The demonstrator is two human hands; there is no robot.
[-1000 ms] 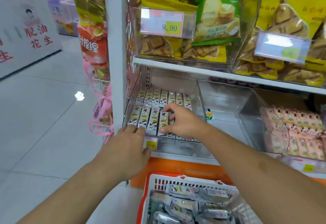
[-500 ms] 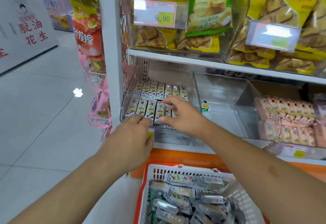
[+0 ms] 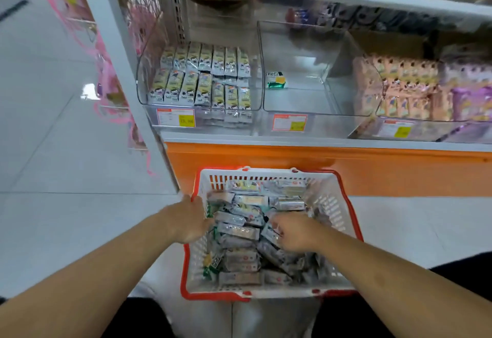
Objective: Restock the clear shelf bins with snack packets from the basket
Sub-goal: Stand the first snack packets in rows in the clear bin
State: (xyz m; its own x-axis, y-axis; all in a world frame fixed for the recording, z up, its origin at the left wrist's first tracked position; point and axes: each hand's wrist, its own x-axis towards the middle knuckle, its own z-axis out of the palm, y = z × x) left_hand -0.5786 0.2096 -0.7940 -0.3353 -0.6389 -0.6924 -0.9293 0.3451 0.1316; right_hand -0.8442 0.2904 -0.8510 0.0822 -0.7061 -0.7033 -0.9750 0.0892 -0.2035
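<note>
On the floor in front of the shelf stands a white basket with a red rim [image 3: 349, 204], filled with several silver snack packets [image 3: 241, 231]. My left hand [image 3: 190, 221] is at the basket's left rim, its fingers reaching down among the packets. My right hand [image 3: 292, 233] is inside the basket, fingers curled round a packet. Above, the left clear bin [image 3: 149, 55] holds rows of upright packets [image 3: 205, 79]. The middle clear bin [image 3: 306, 98] contains a single green packet [image 3: 276, 79].
A right-hand bin [image 3: 367, 113] is stocked with pink packets [image 3: 399, 90], and purple ones [image 3: 468, 98] lie beyond it. An orange base panel [image 3: 319, 160] runs under the shelf. A white upright post [image 3: 119, 52] and hanging pink goods [image 3: 106, 76] stand at the left, with tiled floor around.
Both hands have left the left bin and dropped into the basket. The view has tilted down from the upper shelves to the basket.
</note>
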